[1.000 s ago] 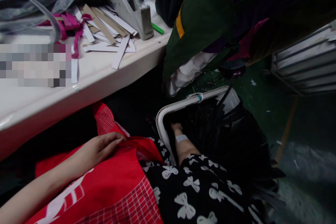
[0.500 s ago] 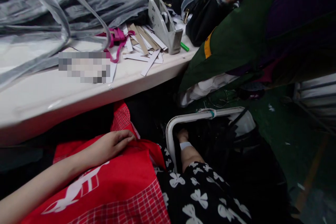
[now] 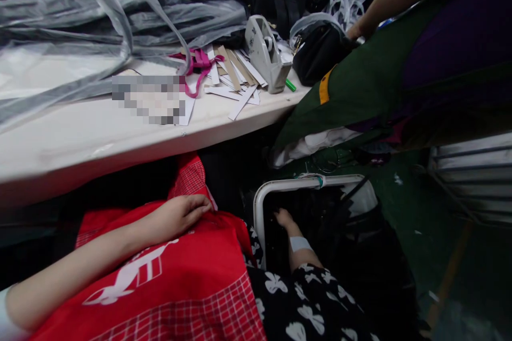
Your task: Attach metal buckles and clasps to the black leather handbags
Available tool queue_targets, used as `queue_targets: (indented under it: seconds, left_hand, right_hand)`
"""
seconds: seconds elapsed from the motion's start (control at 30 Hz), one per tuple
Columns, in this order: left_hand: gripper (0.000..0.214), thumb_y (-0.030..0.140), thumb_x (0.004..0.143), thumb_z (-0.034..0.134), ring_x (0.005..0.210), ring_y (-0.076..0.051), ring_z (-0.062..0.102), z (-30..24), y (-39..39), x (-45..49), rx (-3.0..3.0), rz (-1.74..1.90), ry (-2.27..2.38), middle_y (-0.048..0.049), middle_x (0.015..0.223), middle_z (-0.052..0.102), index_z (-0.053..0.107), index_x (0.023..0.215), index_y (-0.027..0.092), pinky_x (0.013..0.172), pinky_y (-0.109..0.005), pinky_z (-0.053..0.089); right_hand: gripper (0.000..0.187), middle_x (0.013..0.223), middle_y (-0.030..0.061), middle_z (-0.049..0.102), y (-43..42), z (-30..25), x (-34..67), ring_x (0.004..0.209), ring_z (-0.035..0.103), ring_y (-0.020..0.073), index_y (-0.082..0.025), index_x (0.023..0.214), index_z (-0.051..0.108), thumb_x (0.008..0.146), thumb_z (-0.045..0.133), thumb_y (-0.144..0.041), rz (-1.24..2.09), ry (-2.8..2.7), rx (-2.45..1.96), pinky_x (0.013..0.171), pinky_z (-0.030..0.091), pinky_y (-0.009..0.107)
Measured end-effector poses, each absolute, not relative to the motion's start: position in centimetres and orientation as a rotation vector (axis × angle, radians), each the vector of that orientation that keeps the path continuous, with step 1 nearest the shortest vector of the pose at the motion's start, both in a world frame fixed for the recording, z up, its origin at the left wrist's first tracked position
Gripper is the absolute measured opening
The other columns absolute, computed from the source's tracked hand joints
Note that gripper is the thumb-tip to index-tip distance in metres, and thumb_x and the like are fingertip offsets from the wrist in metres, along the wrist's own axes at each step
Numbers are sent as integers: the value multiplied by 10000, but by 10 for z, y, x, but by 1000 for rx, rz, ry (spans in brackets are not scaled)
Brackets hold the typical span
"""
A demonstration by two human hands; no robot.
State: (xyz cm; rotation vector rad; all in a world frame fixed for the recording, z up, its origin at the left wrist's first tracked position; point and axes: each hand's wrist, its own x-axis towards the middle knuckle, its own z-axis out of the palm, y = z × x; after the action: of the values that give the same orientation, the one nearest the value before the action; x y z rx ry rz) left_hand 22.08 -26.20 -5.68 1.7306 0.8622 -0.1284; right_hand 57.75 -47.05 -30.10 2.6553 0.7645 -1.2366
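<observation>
My left hand [image 3: 189,214] lies on the red apron [image 3: 208,256] over my lap, its fingers loosely stretched and holding nothing. Down to the right, my right hand [image 3: 284,217] reaches into a white-rimmed bin [image 3: 276,186]. Black material [image 3: 320,218] fills the bin around that hand. Its fingertips are dark and partly lost among the black things, so their grip does not show. A pale patch [image 3: 301,243] is around the right wrist.
On the white table [image 3: 80,133] are grey-wrapped strips [image 3: 168,16], a pink ribbon [image 3: 200,61], card strips [image 3: 234,72], a tape dispenser [image 3: 267,58], a green stick [image 3: 290,85] and a black bag [image 3: 318,56]. A co-worker's arm [image 3: 384,5] touches the bag area. A slatted rack [image 3: 476,176] stands right.
The view has shifted slightly. My right hand shows more clearly inside the bin, with its wrist and forearm more exposed. My left hand stays resting on the apron.
</observation>
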Motion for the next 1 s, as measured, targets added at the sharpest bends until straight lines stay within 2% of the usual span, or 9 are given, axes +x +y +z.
queue_targets:
  seconds: [0.17,0.3,0.53,0.67,0.83,1.0]
  left_hand:
    - [395,507,869,415,816,-184,654,-60,-260,224,1752,-122,814,-22,883,725,678,919,216,756,-226,481]
    - [392,495,875,411,845,-187,650,-62,-262,225,1732,-118,745,-26,900,721,672,941,210,791,-233,481]
    - [395,517,855,408,672,-165,598,-60,-264,217,1707,-134,800,-10,752,675,644,863,201,644,-229,466]
    - [419,539,855,398,603,-157,579,-59,-263,217,1689,-153,847,4,684,652,641,882,199,586,-223,451]
    - [426,540,867,397,690,-170,618,-59,-260,220,1720,-145,865,-15,766,689,647,903,196,658,-220,475]
    - [441,539,879,389,721,-176,634,-58,-258,222,1741,-159,866,-18,805,712,668,933,201,688,-210,481]
  right_hand:
    - [298,1150,81,614,-517,-270,593,980,623,198,-151,1161,586,936,564,-346,-1256,634,2668,843,540,402]
    - [299,1155,82,613,-526,-265,583,984,621,197,-155,1161,587,940,555,-354,-1223,575,2719,849,537,402]
    - [302,1163,83,609,-491,-276,579,988,621,199,-156,1169,583,937,561,-348,-1213,542,2734,846,539,402]
    - [323,1188,90,601,-470,-284,578,1026,611,212,-155,1180,579,928,575,-357,-1133,497,2755,874,526,421]
    - [397,1242,108,577,-459,-292,562,1082,593,238,-150,1234,548,919,580,-389,-972,374,2814,917,500,460]
    - [388,1228,104,580,-455,-298,548,1044,606,225,-160,1243,540,927,568,-383,-969,317,2848,877,524,433]
